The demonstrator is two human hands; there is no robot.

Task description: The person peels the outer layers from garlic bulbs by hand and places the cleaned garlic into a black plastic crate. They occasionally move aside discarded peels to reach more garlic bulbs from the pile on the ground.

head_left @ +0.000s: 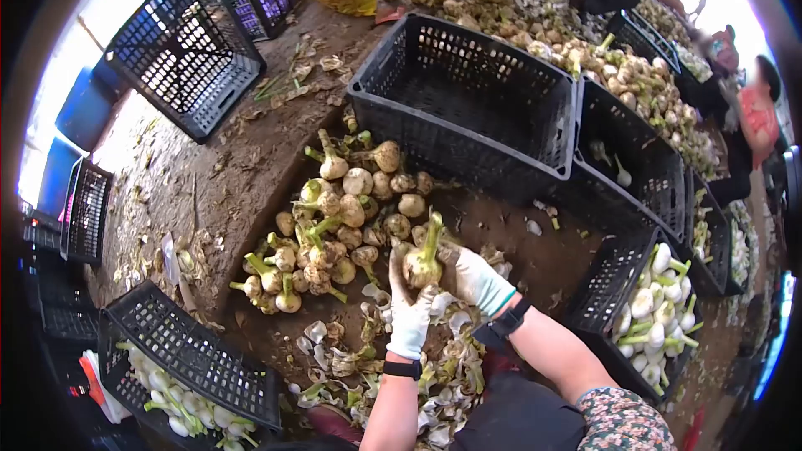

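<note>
My left hand (408, 301), in a soiled white glove, is wrapped round the left side of a garlic bulb (421, 267) with a short green stem pointing up. From the right, my right hand (474, 277), gloved too, has its fingers against the same bulb. Just beyond my hands is a pile of unpeeled garlic bulbs (338, 209) with dirty outer skins. Below my hands lie loose peeled skins (443, 376). White cleaned bulbs (660, 309) fill a black crate (597, 284) at the right.
A large black crate (468, 146) stands beyond the pile, with another crate (626, 200) beside it holding a few bulbs. At lower left, a tilted crate (192, 351) is over more white bulbs (180, 401). Other people (756, 117) sit at the far right near heaped garlic (618, 75).
</note>
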